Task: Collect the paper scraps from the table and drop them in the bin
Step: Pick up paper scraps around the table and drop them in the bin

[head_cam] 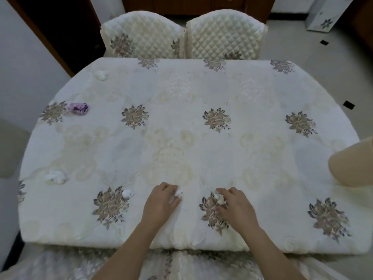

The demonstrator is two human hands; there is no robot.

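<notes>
My left hand [161, 201] rests near the table's front edge, its fingers closed around a small white paper scrap [178, 192]. My right hand [235, 205] lies just right of it, fingers curled on another white scrap [220, 198]. More crumpled scraps lie on the floral tablecloth [191, 150]: a small white one [127, 193] left of my left hand, a larger white one [56, 176] near the left edge, a purple one [78, 108] at mid left, and a white one [101, 75] at the far left corner. No bin is in view.
Two quilted chair backs [141, 37] [224, 37] stand against the table's far side. A beige rounded object [351, 164] juts in over the right edge. Chair seats sit under the near edge. Tiled floor shows at the right.
</notes>
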